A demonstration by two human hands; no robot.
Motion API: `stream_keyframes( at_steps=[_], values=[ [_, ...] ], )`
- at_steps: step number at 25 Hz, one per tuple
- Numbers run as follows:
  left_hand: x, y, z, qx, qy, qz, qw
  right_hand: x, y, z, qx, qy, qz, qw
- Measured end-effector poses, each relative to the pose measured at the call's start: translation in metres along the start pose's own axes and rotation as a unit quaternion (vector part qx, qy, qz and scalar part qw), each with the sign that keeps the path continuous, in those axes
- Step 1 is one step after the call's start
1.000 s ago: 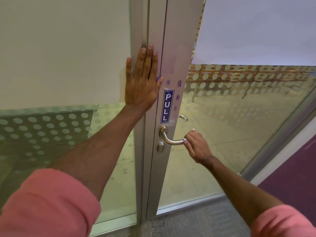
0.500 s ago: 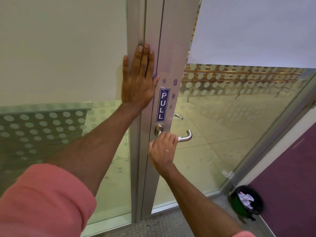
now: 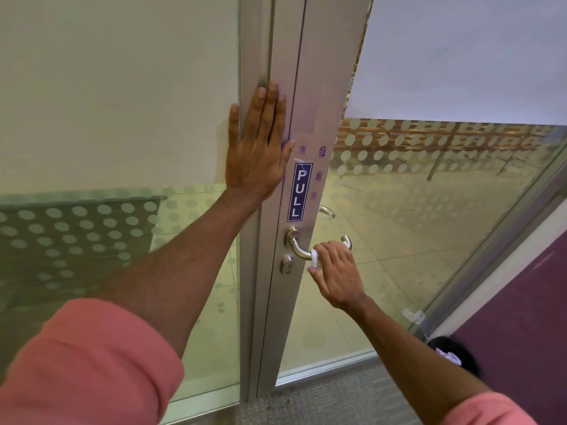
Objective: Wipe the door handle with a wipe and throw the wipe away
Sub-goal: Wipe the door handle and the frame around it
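Observation:
A curved silver door handle [image 3: 297,247] sticks out of the metal door frame, just under a blue PULL sticker [image 3: 299,191]. My right hand [image 3: 336,273] is closed around the middle of the handle's bar. A small white wipe [image 3: 315,258] shows between its fingers and the metal. The handle's far tip [image 3: 346,240] pokes out past my knuckles. My left hand [image 3: 257,151] lies flat with fingers pointing up, pressed against the frame above and to the left of the handle.
A keyhole [image 3: 287,266] sits below the handle. Glass panels with frosted dots [image 3: 429,210] flank the frame. A black bin [image 3: 457,354] with crumpled white paper inside stands on the floor at lower right, by a purple wall [image 3: 521,317]. Grey carpet [image 3: 331,397] lies underfoot.
My right hand slid along the handle from its base toward the middle of the bar, and the wipe now shows. The view shifted slightly. My left hand stayed on the frame.

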State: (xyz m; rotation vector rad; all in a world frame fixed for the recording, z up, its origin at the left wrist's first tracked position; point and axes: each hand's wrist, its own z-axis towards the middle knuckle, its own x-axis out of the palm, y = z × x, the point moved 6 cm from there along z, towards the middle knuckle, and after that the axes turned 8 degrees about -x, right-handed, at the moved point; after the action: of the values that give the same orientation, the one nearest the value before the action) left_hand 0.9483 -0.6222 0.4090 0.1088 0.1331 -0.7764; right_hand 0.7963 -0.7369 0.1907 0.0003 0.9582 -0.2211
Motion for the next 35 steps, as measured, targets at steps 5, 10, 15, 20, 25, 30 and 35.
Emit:
stream_keyframes(
  at_steps=[5,10,15,20,25,30,35],
  values=[
    [0.000,-0.002,-0.001,0.004,0.000,-0.004,1.000,-0.010,-0.032,-0.009,-0.002,-0.012,0.054,0.998],
    [0.001,-0.001,-0.002,0.000,-0.003,0.001,1.000,-0.005,-0.017,-0.014,0.065,-0.050,0.118,0.990],
    [0.001,-0.001,-0.003,0.002,0.000,0.004,1.000,-0.010,-0.045,-0.007,0.161,-0.026,0.218,0.962],
    [-0.001,-0.002,-0.002,0.004,-0.003,0.006,1.000,-0.009,-0.028,-0.008,0.361,-0.174,0.407,0.821],
    [-0.003,-0.002,-0.002,0.007,-0.004,0.007,1.000,0.003,-0.031,-0.005,0.538,-0.315,0.655,0.426],
    [-0.003,-0.002,-0.002,0.006,-0.003,0.005,1.000,-0.001,-0.018,-0.001,0.505,-0.356,0.748,0.244],
    [-0.003,-0.003,-0.002,0.010,-0.001,0.002,1.000,-0.003,0.008,-0.003,0.502,-0.331,0.769,0.219]
  ],
)
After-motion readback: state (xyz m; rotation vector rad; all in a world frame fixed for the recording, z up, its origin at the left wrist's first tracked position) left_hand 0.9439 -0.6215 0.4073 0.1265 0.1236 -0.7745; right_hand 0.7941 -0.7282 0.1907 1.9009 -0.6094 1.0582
